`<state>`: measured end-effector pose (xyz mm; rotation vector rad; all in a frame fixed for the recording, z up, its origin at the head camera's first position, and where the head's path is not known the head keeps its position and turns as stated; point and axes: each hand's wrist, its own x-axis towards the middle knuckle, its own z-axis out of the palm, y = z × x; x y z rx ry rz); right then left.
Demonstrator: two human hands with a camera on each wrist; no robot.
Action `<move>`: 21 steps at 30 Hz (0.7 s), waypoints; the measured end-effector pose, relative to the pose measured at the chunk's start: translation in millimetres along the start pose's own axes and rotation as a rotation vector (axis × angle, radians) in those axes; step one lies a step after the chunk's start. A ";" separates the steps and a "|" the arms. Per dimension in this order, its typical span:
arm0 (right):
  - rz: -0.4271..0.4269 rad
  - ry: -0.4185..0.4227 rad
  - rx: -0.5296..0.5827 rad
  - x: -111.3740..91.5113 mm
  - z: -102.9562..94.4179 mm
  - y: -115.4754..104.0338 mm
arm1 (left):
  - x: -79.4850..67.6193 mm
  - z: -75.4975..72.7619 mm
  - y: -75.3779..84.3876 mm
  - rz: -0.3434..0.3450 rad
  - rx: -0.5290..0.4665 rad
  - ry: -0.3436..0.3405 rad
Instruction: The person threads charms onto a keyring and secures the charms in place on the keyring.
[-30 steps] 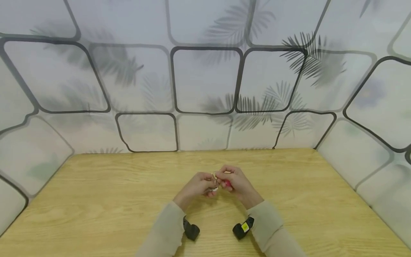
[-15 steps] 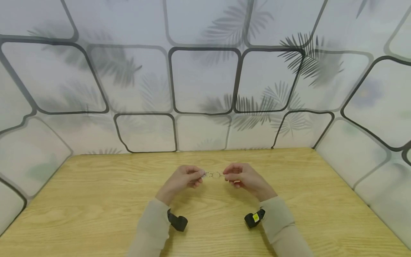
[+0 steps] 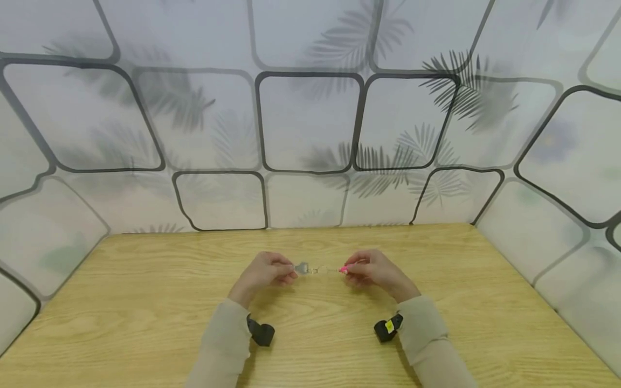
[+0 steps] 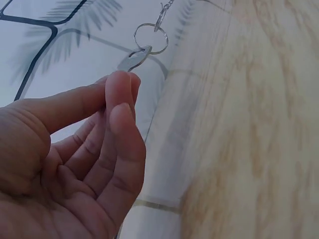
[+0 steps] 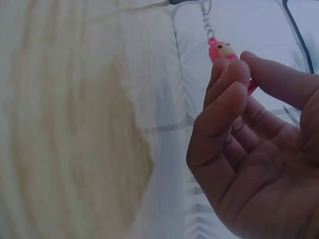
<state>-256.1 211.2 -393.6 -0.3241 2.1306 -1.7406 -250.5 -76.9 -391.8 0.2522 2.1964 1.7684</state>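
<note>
Between thumb and fingertips my left hand (image 3: 267, 274) pinches a silver key (image 3: 302, 268) by its blade, so the head points right. In the left wrist view a metal split ring (image 4: 151, 39) passes through the hole of the key's head. A thin chain (image 5: 205, 20) runs on from the ring to a small pink figure charm (image 5: 223, 50) with a pale face and dark eyes. My right hand (image 3: 375, 272) pinches that charm, its lower part hidden by the fingers. Key, ring and chain stretch in a nearly straight line between both hands, over the table.
Under both hands lies a wood-grain table (image 3: 160, 302). A patterned pale curtain (image 3: 310, 199) closes off its back and both sides. A black wrist camera (image 3: 262, 333) sits at the left cuff, another camera (image 3: 386, 330) at the right cuff.
Close together a second ago, the hands have moved apart, left hand to the left and right hand to the right. The key's head and pink charm now show, and the chain is stretched between them.
</note>
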 end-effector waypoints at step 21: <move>0.040 0.096 -0.145 -7.5 -9.4 -5.2 | -13.1 -20.5 -1.3 -0.029 0.329 0.134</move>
